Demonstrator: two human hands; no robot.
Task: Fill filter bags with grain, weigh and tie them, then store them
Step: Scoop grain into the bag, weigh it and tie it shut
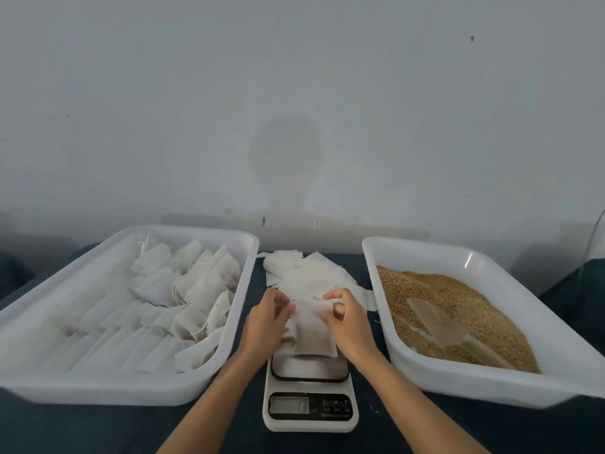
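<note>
Left hand (266, 317) and right hand (345, 317) pinch filter bag (314, 335) top over scale (309, 381) | soft, light, grain-weighted, likely tearable | grip top edge near drawstring

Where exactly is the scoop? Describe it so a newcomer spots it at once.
Look at the white tray on the right, the one full of brown grain. The scoop lies on the grain in the tray's near half, handle towards the near right corner. It is clear plastic, so the grain shows through it, and nothing else lies in that tray.
</note>
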